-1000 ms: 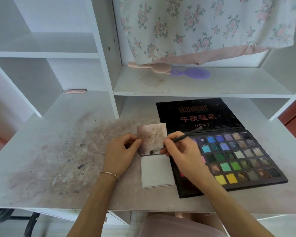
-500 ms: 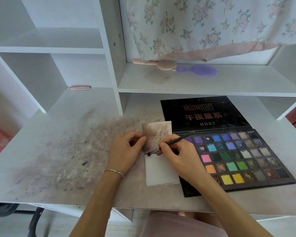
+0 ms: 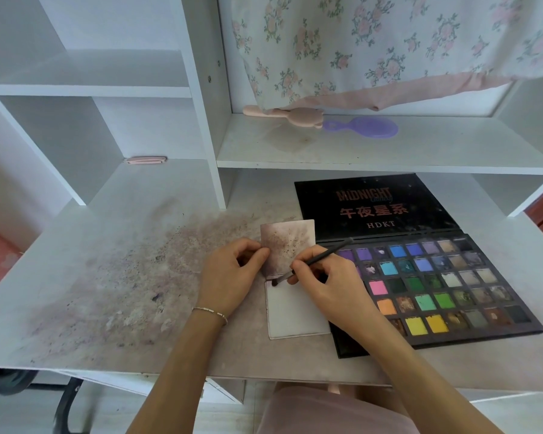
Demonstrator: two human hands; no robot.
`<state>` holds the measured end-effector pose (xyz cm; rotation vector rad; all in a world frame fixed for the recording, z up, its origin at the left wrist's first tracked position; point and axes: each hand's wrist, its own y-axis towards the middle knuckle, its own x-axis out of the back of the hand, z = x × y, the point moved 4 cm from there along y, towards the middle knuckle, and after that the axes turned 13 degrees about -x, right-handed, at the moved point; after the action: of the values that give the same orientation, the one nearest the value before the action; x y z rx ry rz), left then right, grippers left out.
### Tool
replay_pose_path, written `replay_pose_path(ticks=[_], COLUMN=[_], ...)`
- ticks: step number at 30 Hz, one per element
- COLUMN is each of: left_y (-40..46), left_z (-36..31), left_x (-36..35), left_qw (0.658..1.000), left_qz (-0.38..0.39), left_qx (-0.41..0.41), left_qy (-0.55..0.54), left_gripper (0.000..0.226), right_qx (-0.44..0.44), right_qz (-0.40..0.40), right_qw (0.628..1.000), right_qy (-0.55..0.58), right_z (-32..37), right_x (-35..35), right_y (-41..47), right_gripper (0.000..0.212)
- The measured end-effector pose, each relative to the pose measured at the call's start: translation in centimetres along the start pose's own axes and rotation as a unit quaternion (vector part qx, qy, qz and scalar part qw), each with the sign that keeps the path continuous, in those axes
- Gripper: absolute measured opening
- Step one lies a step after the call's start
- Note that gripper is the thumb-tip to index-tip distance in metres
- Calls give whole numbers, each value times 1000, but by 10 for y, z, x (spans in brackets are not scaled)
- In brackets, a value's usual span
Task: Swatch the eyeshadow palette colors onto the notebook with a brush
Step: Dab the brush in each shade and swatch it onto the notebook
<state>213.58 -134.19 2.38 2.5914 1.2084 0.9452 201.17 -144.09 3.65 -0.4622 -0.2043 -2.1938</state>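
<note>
Nearest the wearer, two bare forearms reach in from 6 o'clock over the powder-stained worktop (image 3: 113,277). The left hand (image 3: 229,277), a thin bracelet (image 3: 210,311) at its wrist, has its fingers curled, with the thumb on the left edge of the notebook (image 3: 295,311), pinning its flipped-up, smudged page at about the 12 o'clock side of the pad. The right hand (image 3: 326,280) pinches the brush (image 3: 314,263) like a pen, handle slanting up toward 2 o'clock, the dark tip touching the top left corner of the fresh white page just below the fold.

The step in hand looks like laying a first swatch on the new page: the tip is down but the page beneath shows almost no colour. The next move probably calls for a short firm stroke across the paper while the left hand keeps the notebook from sliding, then a reach toward 3 o'clock to reload from a pan.

Just to the right, touching or overlapping the notebook's right edge, lies the open eyeshadow palette (image 3: 452,286), its black lid flat at 1 o'clock.

Farther off, on the shelf (image 3: 420,151) at 12 o'clock, lie a pink hairbrush (image 3: 298,115) and a purple hairbrush (image 3: 370,126) under a floral cloth (image 3: 389,42); a small pink object (image 3: 146,160) sits at 10 o'clock.

Count: one notebook, one brush, one palette, two hairbrushes, two hands.
</note>
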Motion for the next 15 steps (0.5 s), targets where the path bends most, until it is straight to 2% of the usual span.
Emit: replay_pose_path(ticks=[10, 15], left_y=[0, 0], left_z=[-1, -1], left_x=[0, 0], left_qw=[1000, 1000], left_qz=[-1, -2], left_qx=[4, 3], left_qy=[4, 6], left_gripper=[9, 6], right_qx=[2, 4], right_qz=[1, -6], right_qw=[1000, 1000], right_qy=[-12, -14], right_z=[1, 0], right_x=[0, 0], right_y=[0, 1], right_gripper=[19, 11])
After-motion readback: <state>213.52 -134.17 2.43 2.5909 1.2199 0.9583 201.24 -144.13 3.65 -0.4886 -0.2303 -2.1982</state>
